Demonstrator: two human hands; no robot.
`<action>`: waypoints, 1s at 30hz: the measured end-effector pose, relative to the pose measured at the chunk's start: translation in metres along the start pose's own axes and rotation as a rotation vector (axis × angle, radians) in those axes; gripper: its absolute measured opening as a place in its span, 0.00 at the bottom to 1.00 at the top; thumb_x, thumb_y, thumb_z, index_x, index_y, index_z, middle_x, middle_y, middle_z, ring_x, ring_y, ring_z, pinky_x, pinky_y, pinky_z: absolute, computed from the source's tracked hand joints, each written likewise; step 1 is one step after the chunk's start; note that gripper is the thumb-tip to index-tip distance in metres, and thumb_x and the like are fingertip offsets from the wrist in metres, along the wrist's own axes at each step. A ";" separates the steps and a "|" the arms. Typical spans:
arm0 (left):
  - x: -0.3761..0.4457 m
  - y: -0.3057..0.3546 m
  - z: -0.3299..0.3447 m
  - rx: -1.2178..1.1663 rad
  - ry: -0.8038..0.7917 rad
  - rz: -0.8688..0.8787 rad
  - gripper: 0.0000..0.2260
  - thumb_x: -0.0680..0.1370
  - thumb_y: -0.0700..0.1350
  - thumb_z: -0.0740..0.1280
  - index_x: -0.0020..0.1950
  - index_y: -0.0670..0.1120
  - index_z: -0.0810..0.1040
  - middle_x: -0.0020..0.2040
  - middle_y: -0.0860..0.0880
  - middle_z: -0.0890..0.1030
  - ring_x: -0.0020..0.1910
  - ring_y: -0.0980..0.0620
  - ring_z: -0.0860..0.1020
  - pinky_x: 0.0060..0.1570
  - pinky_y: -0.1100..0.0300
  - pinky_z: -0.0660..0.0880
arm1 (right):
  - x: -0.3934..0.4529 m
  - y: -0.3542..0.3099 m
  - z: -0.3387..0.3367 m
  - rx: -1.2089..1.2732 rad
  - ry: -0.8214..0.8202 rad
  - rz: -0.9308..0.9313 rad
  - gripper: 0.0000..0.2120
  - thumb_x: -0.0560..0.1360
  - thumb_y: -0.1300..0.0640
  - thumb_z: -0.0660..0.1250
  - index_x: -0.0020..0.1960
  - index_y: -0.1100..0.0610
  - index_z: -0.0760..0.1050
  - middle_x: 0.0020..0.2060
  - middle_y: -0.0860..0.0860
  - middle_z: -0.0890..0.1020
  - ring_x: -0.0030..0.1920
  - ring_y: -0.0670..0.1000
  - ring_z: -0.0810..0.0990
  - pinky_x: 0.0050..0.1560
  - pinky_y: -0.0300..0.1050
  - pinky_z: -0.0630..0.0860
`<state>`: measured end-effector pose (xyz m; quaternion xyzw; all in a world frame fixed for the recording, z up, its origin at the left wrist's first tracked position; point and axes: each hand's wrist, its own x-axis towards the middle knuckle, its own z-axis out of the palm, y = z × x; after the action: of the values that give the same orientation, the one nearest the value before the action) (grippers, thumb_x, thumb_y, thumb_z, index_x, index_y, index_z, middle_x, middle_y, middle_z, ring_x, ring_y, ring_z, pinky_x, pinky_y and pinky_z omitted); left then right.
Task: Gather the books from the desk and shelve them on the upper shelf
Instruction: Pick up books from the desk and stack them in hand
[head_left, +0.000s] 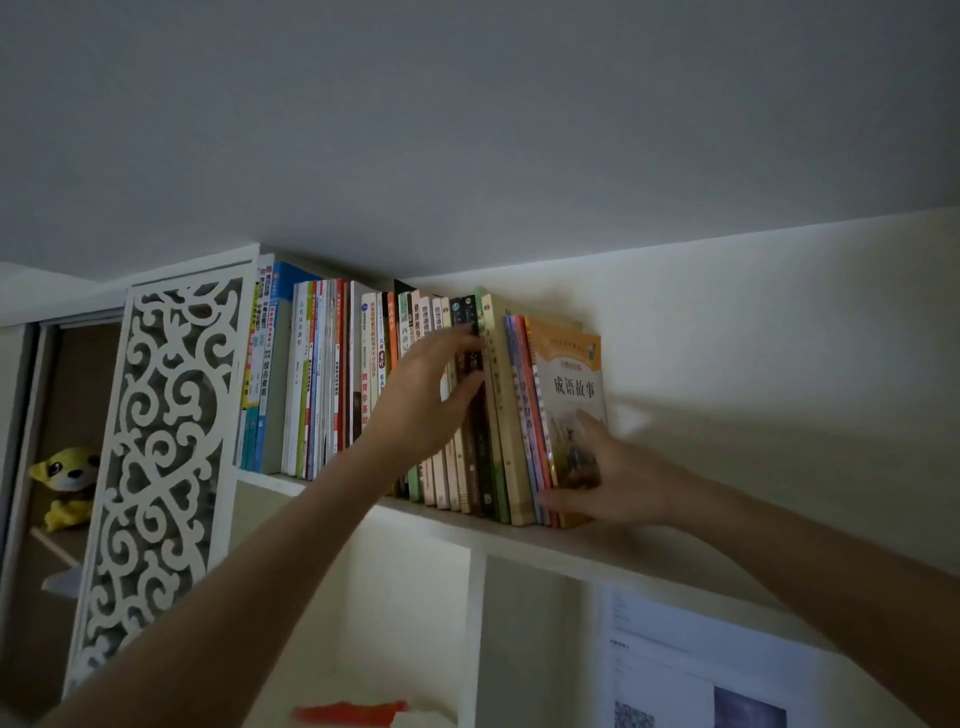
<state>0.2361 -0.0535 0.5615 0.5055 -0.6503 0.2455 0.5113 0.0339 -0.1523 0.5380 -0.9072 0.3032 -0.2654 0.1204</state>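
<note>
Two hands reach up to the upper shelf as we look. Our right hand lies with fingers straight and spread against the orange-covered book, the outermost of the row, its thumb under the lower edge. Just left of it, our left hand rests loosely spread on the spines of the standing books, fingertips touching a dark spine. Beyond that hand stands a white carved panel, with a yellow plush toy behind.
</note>
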 end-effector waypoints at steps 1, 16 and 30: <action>0.016 0.000 -0.002 -0.014 -0.009 -0.005 0.19 0.79 0.46 0.64 0.70 0.50 0.68 0.69 0.52 0.71 0.66 0.57 0.68 0.65 0.58 0.67 | 0.000 -0.002 -0.002 0.018 0.019 -0.016 0.39 0.65 0.43 0.77 0.67 0.44 0.58 0.60 0.44 0.77 0.59 0.46 0.79 0.59 0.46 0.78; 0.073 -0.008 0.008 0.065 -0.010 0.033 0.22 0.77 0.54 0.67 0.68 0.46 0.68 0.54 0.53 0.70 0.54 0.53 0.68 0.69 0.41 0.63 | 0.007 -0.007 0.009 -0.047 0.051 -0.032 0.60 0.67 0.43 0.75 0.76 0.45 0.29 0.77 0.48 0.57 0.73 0.52 0.64 0.73 0.51 0.64; -0.053 -0.008 0.054 0.144 -0.253 0.106 0.44 0.72 0.57 0.71 0.79 0.55 0.45 0.76 0.58 0.30 0.76 0.55 0.34 0.76 0.43 0.51 | 0.013 0.015 0.012 -0.126 0.030 -0.051 0.64 0.65 0.43 0.77 0.73 0.39 0.25 0.79 0.49 0.49 0.76 0.54 0.57 0.74 0.51 0.63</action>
<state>0.2188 -0.0800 0.4920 0.5325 -0.7162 0.2525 0.3739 0.0422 -0.1716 0.5282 -0.9164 0.2977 -0.2626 0.0517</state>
